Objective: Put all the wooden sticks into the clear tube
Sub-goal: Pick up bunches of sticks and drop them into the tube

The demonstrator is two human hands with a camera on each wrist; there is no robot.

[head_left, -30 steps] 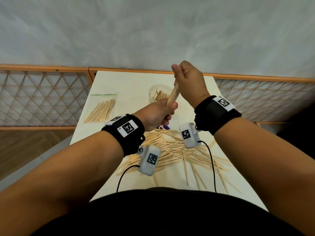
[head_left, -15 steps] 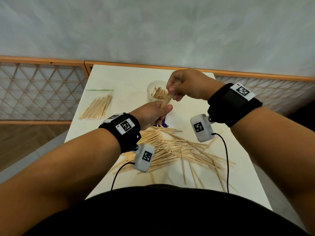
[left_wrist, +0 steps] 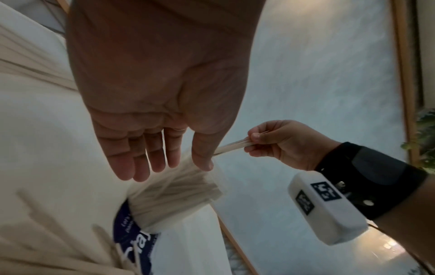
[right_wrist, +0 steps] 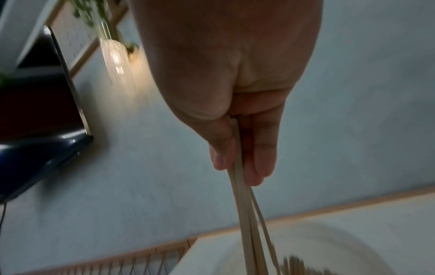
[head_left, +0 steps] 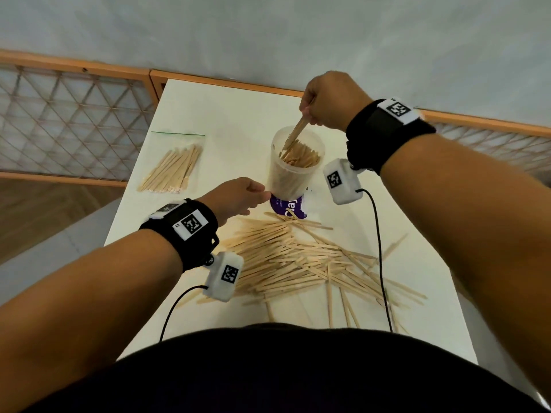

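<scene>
Dozens of loose wooden sticks [head_left: 298,260] lie heaped on the table [head_left: 208,114] on my side of the clear tube [head_left: 293,168]. They look light, thin and stiff, so I'd gather several and pinch them near one end. My left hand [head_left: 235,198] hangs just beside the tube's base, fingers [left_wrist: 141,160] straight and spread, holding nothing. Above the tube's mouth my right hand [head_left: 328,99] pinches a small bundle [head_left: 295,135], tips inside the tube.

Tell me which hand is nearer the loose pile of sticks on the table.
Left. The left hand hangs open just above the pile's far-left edge, beside the base of the clear tube. The right hand is farther back, above the tube's mouth, pinching sticks.
</scene>
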